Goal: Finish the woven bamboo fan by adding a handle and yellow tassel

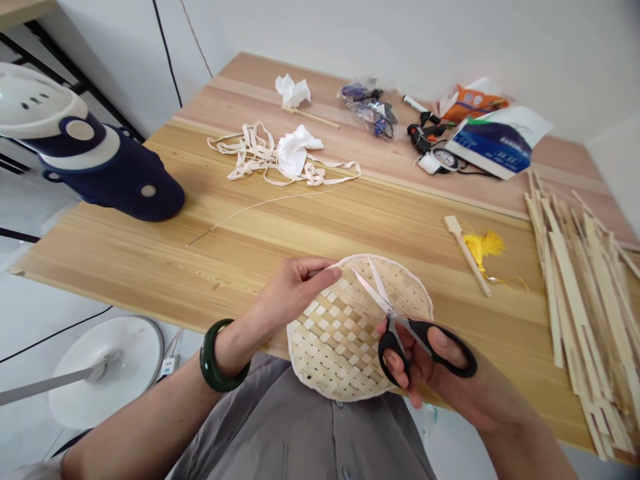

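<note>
In the head view, the person's two hands are apart from each other, each closed on something. The left hand [290, 297] pinches the upper-left rim of a round woven panel [345, 333], thumb on top and fingers mostly hidden behind. The right hand [437, 377] has its thumb and fingers through the black loops of a pair of scissors [391, 313], whose blades stand parted over the panel; whether they touch it cannot be told. The panel lies between the hands, at the near edge of the bench [150, 260]. A dark green bangle [207, 360] circles the left wrist.

Well beyond the hands, clear plastic bags [373, 110] hold blue and dark items. Right of these sit a blue packet [493, 148] and an orange packet [470, 103], contents not readable. Ahead of the left hand lies a tangle of pale tape [253, 150] with crumpled white tissue [297, 150]. Right of the right hand are a flat wooden stick [469, 253], yellow threads [485, 247] and a heap of pale strips [580, 300]
</note>
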`<state>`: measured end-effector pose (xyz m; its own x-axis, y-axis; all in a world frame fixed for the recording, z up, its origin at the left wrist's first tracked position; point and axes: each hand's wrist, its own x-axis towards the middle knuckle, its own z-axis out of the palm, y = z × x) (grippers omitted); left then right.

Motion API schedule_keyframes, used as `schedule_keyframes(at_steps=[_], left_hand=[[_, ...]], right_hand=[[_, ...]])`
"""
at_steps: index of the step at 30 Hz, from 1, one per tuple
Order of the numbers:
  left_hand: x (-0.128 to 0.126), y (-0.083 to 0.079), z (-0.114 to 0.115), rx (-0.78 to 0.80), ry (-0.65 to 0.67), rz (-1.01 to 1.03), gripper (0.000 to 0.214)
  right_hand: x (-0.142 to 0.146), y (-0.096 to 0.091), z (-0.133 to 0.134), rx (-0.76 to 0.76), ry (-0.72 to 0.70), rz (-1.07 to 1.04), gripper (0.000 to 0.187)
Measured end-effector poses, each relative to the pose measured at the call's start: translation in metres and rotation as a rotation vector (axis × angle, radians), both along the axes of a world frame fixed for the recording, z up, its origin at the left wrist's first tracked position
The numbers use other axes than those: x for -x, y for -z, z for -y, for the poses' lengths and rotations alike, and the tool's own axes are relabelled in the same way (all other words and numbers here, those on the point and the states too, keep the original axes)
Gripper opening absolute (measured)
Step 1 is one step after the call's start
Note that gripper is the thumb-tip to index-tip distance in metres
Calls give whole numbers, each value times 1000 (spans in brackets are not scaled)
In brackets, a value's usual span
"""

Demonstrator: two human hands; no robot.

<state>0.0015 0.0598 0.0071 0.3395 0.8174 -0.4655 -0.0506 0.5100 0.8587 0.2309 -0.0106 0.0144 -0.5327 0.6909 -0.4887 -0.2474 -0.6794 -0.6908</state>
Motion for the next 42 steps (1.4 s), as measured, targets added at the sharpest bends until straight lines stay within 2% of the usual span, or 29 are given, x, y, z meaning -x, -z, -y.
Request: schedule_keyframes(at_steps=[6,11,14,20,25,29,34,38,42], left_hand=[[2,2,-1,23,-1,33,27],[5,5,-1,55,24,58,30],[6,7,-1,65,28,75,30],[2,8,1,41,69,75,25],[0,7,2,29,45,58,24],[2,7,1,54,35,70,26],[3,6,1,73,57,121,26],[1,5,1,57,39,95,24],[1,5,1,49,44,83,24]], right_hand=[[11,5,3,128,101,-174,49],[24,6,9,194,180,-230,53],[30,8,12,140,193,-183,52],[34,4,12,-74,166,-53,51],[26,-6,10,-72,236,36,55],[19,-7,13,-28,184,117,53],[17,1,15,-73,71,78,50],[16,5,14,-59,59,55,47],[14,8,13,33,91,-41,43]])
